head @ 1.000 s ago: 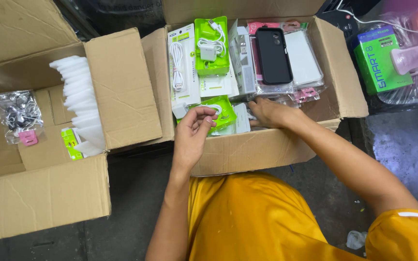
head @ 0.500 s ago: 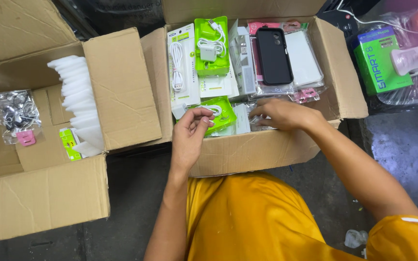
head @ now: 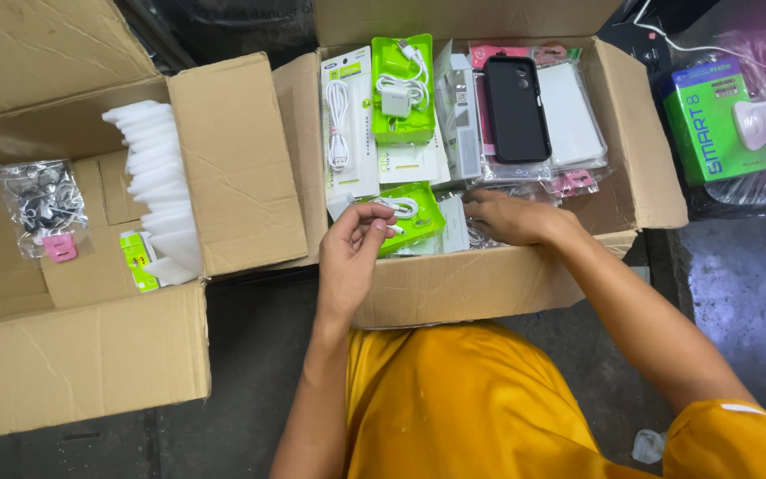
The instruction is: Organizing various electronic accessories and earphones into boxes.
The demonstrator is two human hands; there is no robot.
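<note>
Dark concrete floor, two open cardboard boxes, left hand pinching a green cable pack, right hand loosely curled, palm down over clear sleeves, grip unclear

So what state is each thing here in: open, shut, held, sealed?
Right cardboard box: open, full of packets.
Left cardboard box: open.
Green charger packet: touched by left hand.
Right hand: resting inside the box.
Black phone case: lying in a clear bag.
Clear bag of small parts: sealed.

We see one head view, looking steeply down from close above onto two open cardboard boxes.
</note>
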